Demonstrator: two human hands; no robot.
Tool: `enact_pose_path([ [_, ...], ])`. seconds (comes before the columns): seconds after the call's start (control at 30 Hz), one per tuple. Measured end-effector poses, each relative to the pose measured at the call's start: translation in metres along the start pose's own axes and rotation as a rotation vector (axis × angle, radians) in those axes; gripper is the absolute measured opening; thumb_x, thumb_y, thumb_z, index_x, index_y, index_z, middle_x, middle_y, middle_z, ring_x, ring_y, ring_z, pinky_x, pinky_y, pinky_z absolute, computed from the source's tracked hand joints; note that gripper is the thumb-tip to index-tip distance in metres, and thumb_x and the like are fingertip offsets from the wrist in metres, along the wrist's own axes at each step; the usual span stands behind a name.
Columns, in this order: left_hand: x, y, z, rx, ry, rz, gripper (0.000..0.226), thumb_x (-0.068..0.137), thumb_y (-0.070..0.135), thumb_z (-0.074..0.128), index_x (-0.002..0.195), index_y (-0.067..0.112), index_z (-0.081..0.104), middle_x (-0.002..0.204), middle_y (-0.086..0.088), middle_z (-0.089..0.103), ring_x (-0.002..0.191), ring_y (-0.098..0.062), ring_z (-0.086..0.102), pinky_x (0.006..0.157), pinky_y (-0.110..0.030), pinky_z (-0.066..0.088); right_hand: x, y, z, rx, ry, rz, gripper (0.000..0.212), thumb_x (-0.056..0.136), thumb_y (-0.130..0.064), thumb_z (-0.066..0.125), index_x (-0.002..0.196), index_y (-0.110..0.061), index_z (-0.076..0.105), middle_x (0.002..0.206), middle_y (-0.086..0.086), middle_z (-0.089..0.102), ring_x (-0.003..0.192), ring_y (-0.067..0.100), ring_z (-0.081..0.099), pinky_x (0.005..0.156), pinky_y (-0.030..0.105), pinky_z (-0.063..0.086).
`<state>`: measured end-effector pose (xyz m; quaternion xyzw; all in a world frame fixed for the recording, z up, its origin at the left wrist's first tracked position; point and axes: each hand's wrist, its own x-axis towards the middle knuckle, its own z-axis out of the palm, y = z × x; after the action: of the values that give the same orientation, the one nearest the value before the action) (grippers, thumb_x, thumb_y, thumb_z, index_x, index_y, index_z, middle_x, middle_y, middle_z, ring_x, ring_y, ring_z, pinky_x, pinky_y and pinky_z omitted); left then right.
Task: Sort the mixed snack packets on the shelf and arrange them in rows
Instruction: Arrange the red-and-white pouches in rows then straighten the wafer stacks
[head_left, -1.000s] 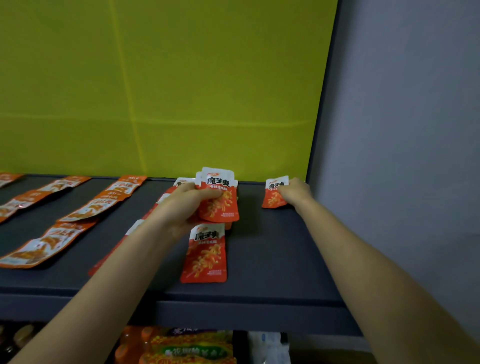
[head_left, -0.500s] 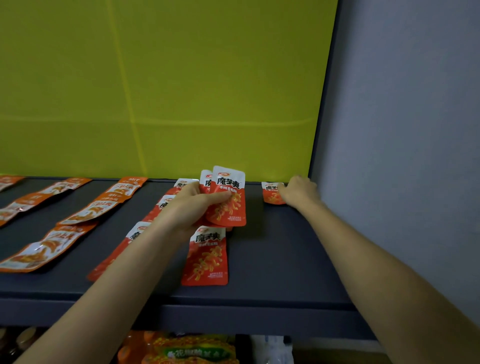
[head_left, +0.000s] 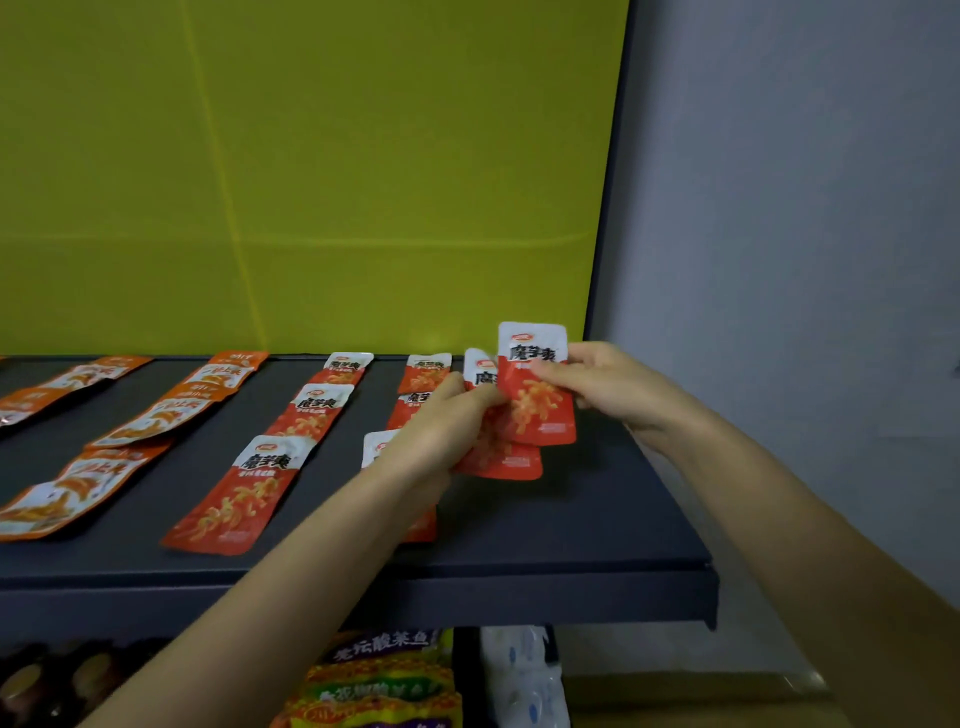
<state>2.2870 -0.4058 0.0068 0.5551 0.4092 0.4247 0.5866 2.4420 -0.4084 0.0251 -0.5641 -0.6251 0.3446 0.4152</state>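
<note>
My left hand (head_left: 447, 421) holds a small fan of red-and-white snack packets (head_left: 501, 460) above the right part of the dark shelf (head_left: 597, 525). My right hand (head_left: 602, 384) pinches the front packet (head_left: 537, 395) of that fan near its top. On the shelf lie rows running front to back: a row of red packets (head_left: 244, 493), a second red row (head_left: 423, 371) partly hidden by my left arm, and two rows of orange packets (head_left: 156, 415) further left.
A yellow-green panel (head_left: 311, 182) backs the shelf and a grey wall (head_left: 805, 260) closes its right side. Below the shelf's front edge stand more snack bags (head_left: 379, 686) and dark jars (head_left: 47, 680).
My right hand left the packet at the shelf's back right corner and came to the fan in my left hand. The view shifted right, and that far packet is no longer seen.
</note>
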Motion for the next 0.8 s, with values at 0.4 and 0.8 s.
enact_pose_path([
  [0.4,-0.017,-0.038,0.021,0.773,0.056,0.272,0.028,0.092,0.029,0.052,0.106,0.008,0.040,0.103,-0.012,0.062,0.097,-0.029,0.059,0.081,-0.040,0.048,0.007,0.024,-0.028,0.107,0.242,0.157,0.023,0.093,-0.028,0.053,0.071,-0.019,0.052,0.026,-0.012,0.040,0.023,0.001,0.029,0.037,0.014,0.020],
  [0.8,0.000,-0.052,0.020,1.438,0.265,0.427,0.049,0.090,0.056,0.035,0.101,0.011,0.052,0.109,-0.009,0.062,0.106,-0.027,0.054,0.086,-0.035,0.039,0.041,0.045,0.003,0.023,0.267,0.166,0.039,0.088,-0.026,0.061,0.104,0.009,0.065,0.109,0.023,0.068,0.086,0.018,0.057,0.071,0.028,0.039],
])
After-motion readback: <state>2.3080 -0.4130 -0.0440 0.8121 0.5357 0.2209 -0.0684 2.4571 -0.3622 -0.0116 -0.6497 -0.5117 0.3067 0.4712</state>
